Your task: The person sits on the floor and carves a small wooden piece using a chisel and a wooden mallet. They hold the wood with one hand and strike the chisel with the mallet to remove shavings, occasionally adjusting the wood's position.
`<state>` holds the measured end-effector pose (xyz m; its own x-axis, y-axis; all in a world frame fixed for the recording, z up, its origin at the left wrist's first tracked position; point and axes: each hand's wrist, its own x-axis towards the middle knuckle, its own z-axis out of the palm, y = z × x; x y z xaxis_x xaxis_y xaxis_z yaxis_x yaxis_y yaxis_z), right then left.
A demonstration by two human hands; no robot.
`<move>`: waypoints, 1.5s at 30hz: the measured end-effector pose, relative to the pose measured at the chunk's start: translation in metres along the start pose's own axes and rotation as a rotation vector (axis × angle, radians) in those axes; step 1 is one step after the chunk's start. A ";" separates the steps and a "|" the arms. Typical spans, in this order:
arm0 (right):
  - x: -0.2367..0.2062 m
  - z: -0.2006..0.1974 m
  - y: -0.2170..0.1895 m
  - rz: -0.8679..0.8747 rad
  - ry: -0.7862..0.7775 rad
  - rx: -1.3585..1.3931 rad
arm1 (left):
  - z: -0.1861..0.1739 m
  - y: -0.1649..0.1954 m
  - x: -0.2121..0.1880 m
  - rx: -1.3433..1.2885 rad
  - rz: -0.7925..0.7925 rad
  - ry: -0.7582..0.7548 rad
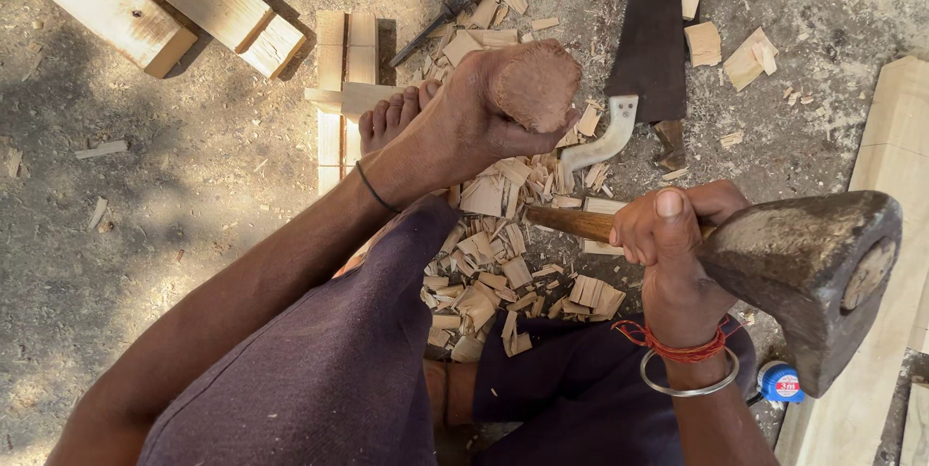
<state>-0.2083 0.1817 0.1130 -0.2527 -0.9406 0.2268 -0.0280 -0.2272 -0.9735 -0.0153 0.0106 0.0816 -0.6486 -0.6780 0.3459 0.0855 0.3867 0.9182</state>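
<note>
- Left hand (503, 108) is closed round the rounded wooden top of a chisel (534, 87); the blade is hidden under the fist, so I cannot tell where its edge sits.
- Right hand (673, 234) grips a hammer (808, 272) by the wooden handle, close under the heavy iron head, raised at the right, above the ground.
- To strike well, in my judgement: keep the chisel steady and upright, land the hammer face square on the wooden top, and keep the fingers below it — short, controlled blows.
- The chisel top lies up and left of the hammer head, well apart; the two hands do not touch.
- Wood chips (494, 272) heap on the ground between the legs; a bare foot (392, 118) rests on a wooden block (345, 60) just left of the fist.
- A saw (648, 40) lies towards the top edge; planks (164, 1) at the top-left corner.
</note>
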 end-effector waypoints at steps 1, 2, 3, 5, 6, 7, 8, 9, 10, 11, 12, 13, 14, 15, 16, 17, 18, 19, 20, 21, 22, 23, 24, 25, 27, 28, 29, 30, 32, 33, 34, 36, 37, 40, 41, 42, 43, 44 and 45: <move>0.001 0.003 -0.001 -0.001 -0.015 -0.005 | 0.001 -0.001 0.000 0.000 0.039 -0.006; 0.003 0.005 -0.003 -0.004 -0.031 -0.010 | 0.002 -0.001 0.000 0.001 0.080 -0.012; 0.006 0.008 -0.006 0.010 -0.023 -0.063 | 0.003 -0.002 0.003 0.005 0.130 -0.020; 0.013 0.012 -0.018 0.052 -0.002 -0.171 | 0.005 -0.004 0.007 0.012 0.078 -0.033; 0.017 0.013 -0.027 0.051 0.038 -0.128 | 0.005 -0.005 0.009 0.016 0.049 -0.036; 0.022 0.014 -0.036 0.053 0.077 -0.079 | 0.005 -0.005 0.010 0.005 0.036 -0.038; 0.028 0.013 -0.048 0.020 0.079 -0.148 | 0.004 -0.006 0.012 -0.009 0.017 -0.040; 0.033 0.014 -0.057 0.006 0.076 -0.195 | 0.005 -0.006 0.013 -0.031 -0.003 -0.046; 0.038 0.014 -0.066 -0.008 0.073 -0.241 | 0.005 -0.007 0.013 -0.017 -0.043 -0.057; 0.044 0.015 -0.072 -0.017 0.063 -0.258 | 0.005 -0.008 0.013 0.002 -0.076 -0.069; 0.049 0.017 -0.073 -0.068 0.012 -0.387 | 0.005 -0.009 0.014 0.022 -0.111 -0.080; 0.053 0.019 -0.073 -0.126 -0.033 -0.514 | 0.005 -0.010 0.012 -0.010 -0.055 -0.062; 0.058 0.022 -0.068 -0.233 -0.119 -0.751 | 0.006 -0.011 0.010 -0.040 0.002 -0.043; 0.062 0.026 -0.060 -0.262 -0.179 -0.911 | 0.005 -0.013 0.009 -0.071 0.059 -0.024; 0.065 0.029 -0.051 -0.285 -0.239 -1.075 | 0.006 -0.014 0.007 -0.052 0.094 -0.017; 0.066 0.029 -0.045 -0.158 -0.242 -1.067 | 0.006 -0.016 0.006 -0.032 0.134 -0.007; 0.066 0.028 -0.038 -0.032 -0.247 -1.051 | 0.006 -0.018 0.004 -0.006 0.170 0.003; 0.066 0.027 -0.033 0.091 -0.245 -1.033 | 0.006 -0.021 0.005 -0.011 0.207 0.000; 0.066 0.022 -0.033 -0.106 -0.225 -1.054 | 0.006 -0.024 0.007 -0.021 0.240 0.005; 0.063 0.018 -0.035 -0.284 -0.217 -1.058 | 0.007 -0.025 0.003 -0.036 0.251 0.010; 0.061 0.012 -0.040 -0.277 -0.177 -0.950 | 0.008 -0.026 0.001 -0.060 0.159 0.004; 0.056 0.008 -0.048 -0.145 -0.108 -0.735 | 0.006 -0.028 0.002 -0.076 0.080 -0.005; 0.053 0.005 -0.055 -0.052 -0.038 -0.539 | 0.005 -0.029 0.001 -0.097 -0.008 -0.019; 0.051 0.003 -0.063 0.015 -0.032 -0.359 | 0.004 -0.029 0.001 -0.089 0.017 -0.004; 0.051 0.009 -0.072 0.051 -0.026 -0.103 | 0.001 -0.028 0.000 -0.068 0.065 0.026; 0.053 0.014 -0.072 0.031 -0.015 -0.051 | 0.001 -0.026 -0.001 -0.072 0.035 0.014; 0.056 0.022 -0.068 -0.030 0.006 -0.098 | 0.000 -0.025 -0.001 -0.072 0.008 0.001; 0.059 0.029 -0.064 -0.082 0.017 -0.213 | 0.000 -0.023 -0.001 -0.073 -0.017 -0.013; 0.069 0.043 -0.050 -0.265 -0.179 -0.899 | 0.003 -0.021 -0.002 -0.065 -0.006 -0.038; 0.070 0.046 -0.048 -0.271 -0.275 -1.152 | 0.005 -0.020 -0.003 -0.066 0.000 -0.057; 0.071 0.045 -0.048 -0.209 -0.281 -1.162 | 0.009 -0.020 -0.005 -0.077 0.025 -0.044; 0.069 0.040 -0.057 -0.306 -0.209 -1.070 | 0.009 -0.023 -0.006 -0.065 0.092 -0.006; 0.067 0.033 -0.065 -0.346 -0.151 -0.994 | 0.009 -0.026 -0.006 -0.077 0.016 -0.008; 0.059 0.024 -0.083 0.005 0.046 -0.387 | 0.005 -0.032 -0.004 -0.102 -0.110 -0.014; 0.062 0.023 -0.084 -0.054 -0.007 -0.214 | 0.004 -0.033 -0.003 -0.099 -0.079 -0.015; 0.063 0.025 -0.080 -0.074 0.003 -0.227 | 0.003 -0.032 -0.002 -0.093 -0.044 -0.016; 0.065 0.026 -0.074 -0.094 0.013 -0.241 | 0.002 -0.030 -0.001 -0.115 -0.048 -0.015; 0.066 0.031 -0.060 -0.064 0.090 -0.430 | 0.002 -0.027 -0.001 -0.140 -0.055 -0.020; 0.071 0.033 -0.047 -0.082 -0.110 -0.826 | 0.003 -0.024 -0.002 -0.168 -0.061 -0.030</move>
<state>-0.1935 0.1174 0.1764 -0.1240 -0.9582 0.2580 -0.7531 -0.0785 -0.6532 -0.0184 0.0042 0.0585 -0.6788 -0.6766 0.2853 0.1694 0.2337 0.9574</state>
